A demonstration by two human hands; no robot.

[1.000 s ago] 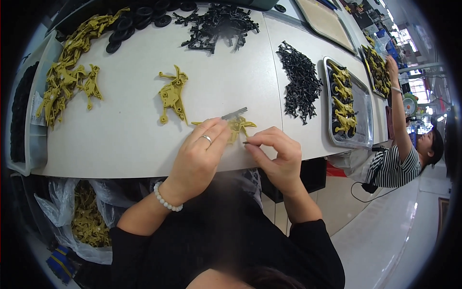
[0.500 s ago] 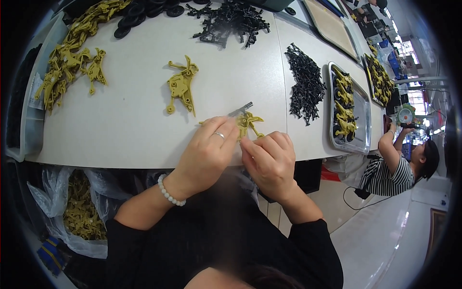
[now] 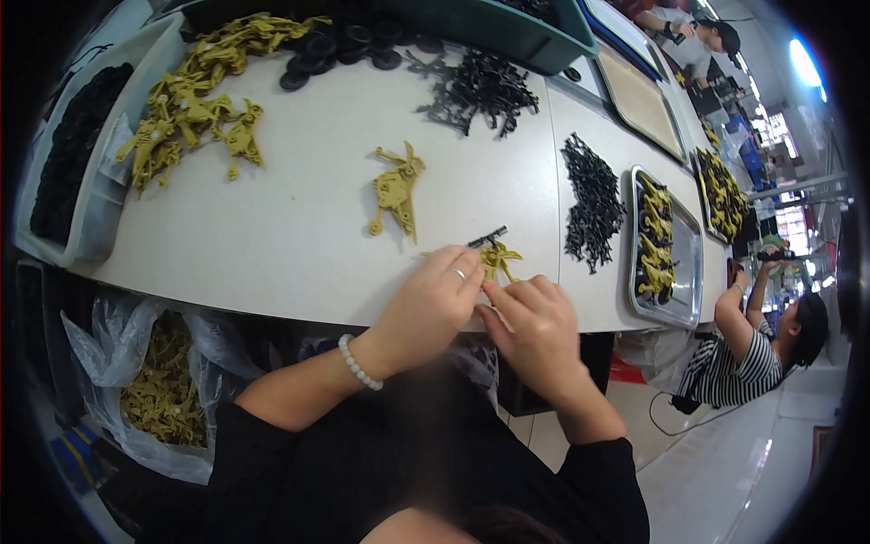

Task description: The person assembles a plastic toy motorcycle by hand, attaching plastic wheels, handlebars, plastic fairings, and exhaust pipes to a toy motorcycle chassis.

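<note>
Pinching yellow part between both hands | left hand fingers, right hand fingers grasping it, seemingly

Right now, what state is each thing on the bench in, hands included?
Left hand: fingers pinched on the yellow plastic part.
Right hand: fingers closed on the same part.
Yellow plastic part: held at the table edge, a dark piece sticking out behind it.
Lone yellow figure: lying flat, untouched.
Metal tray: partly filled with yellow pieces.
Black sprue pile: loose heap.

head-worn fisheye, looking steeply down, close over white table
</note>
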